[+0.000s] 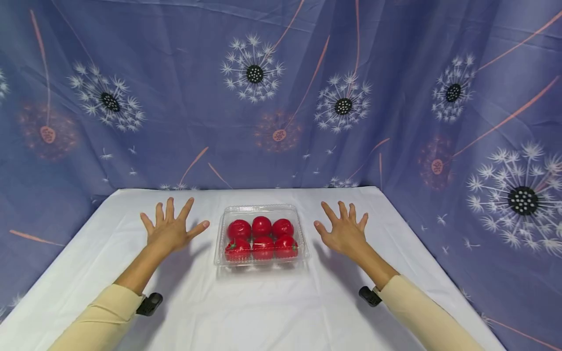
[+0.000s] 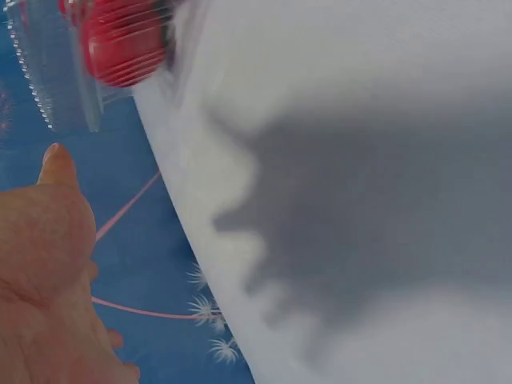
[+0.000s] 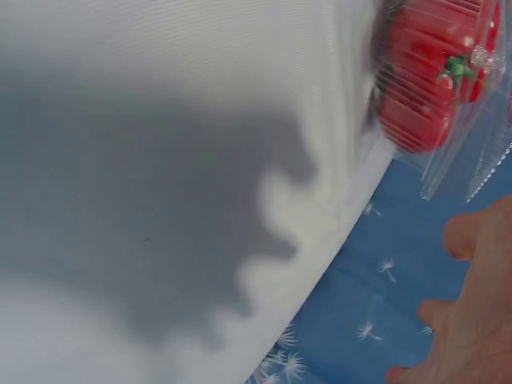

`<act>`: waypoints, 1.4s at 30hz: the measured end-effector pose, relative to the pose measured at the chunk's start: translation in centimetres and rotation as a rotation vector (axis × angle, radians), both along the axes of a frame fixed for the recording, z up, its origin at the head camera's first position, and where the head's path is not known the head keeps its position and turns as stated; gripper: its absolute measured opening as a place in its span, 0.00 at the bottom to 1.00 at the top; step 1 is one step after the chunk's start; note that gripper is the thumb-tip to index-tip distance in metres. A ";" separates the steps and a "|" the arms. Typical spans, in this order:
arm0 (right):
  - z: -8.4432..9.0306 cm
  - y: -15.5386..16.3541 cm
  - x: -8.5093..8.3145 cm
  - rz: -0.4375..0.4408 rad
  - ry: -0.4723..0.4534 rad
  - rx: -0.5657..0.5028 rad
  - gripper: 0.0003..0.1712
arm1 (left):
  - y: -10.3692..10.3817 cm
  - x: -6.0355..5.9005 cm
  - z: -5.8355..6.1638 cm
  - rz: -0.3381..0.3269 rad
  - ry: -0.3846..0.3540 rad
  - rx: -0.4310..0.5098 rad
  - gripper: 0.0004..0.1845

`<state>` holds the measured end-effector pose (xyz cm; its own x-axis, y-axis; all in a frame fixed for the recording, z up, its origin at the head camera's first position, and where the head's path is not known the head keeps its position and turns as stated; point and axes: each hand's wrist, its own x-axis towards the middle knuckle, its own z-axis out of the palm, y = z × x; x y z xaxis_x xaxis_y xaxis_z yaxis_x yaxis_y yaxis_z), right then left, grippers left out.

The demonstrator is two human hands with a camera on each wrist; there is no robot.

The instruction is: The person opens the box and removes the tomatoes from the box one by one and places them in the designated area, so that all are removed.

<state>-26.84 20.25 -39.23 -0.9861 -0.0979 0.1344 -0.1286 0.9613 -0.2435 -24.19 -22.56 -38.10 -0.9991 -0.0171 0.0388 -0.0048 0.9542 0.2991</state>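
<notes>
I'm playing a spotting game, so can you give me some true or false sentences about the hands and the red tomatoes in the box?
1. The clear box holds six tomatoes. True.
2. The left hand grips the box. False: it is spread open beside the box, apart from it.
3. The right hand has its fingers spread and holds nothing. True.
4. The box sits on a blue table. False: the table is covered in white; the blue cloth with dandelions hangs behind.
5. The box lies between the two hands. True.
</notes>
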 end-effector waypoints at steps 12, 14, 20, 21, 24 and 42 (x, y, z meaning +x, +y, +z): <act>1.4 -2.9 0.3 0.078 0.052 -0.006 0.40 | 1.1 -0.5 1.1 -0.081 -0.094 0.231 0.50; 1.5 -3.5 0.5 0.096 0.056 -0.014 0.40 | 1.3 -0.6 1.3 -0.129 -0.132 0.327 0.49; 1.8 -5.9 1.3 0.160 0.057 -0.055 0.40 | 1.8 -0.9 1.6 -0.189 -0.311 0.680 0.47; 1.8 -6.4 1.5 0.174 0.063 -0.061 0.40 | 1.8 -0.8 1.6 -0.187 -0.337 0.722 0.47; 2.0 -7.6 1.9 0.218 0.076 -0.080 0.40 | 1.9 -0.9 1.4 -0.194 -0.376 0.819 0.46; 2.4 -14.4 3.9 0.385 0.033 -0.136 0.52 | 1.1 -1.1 -1.4 -0.267 -0.363 1.238 0.42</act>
<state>-22.99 5.83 -36.81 -0.8755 -0.4385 0.2029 -0.4831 0.8003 -0.3551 -25.28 -21.50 -39.48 -0.9275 0.3506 -0.1295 -0.1248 0.0360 0.9915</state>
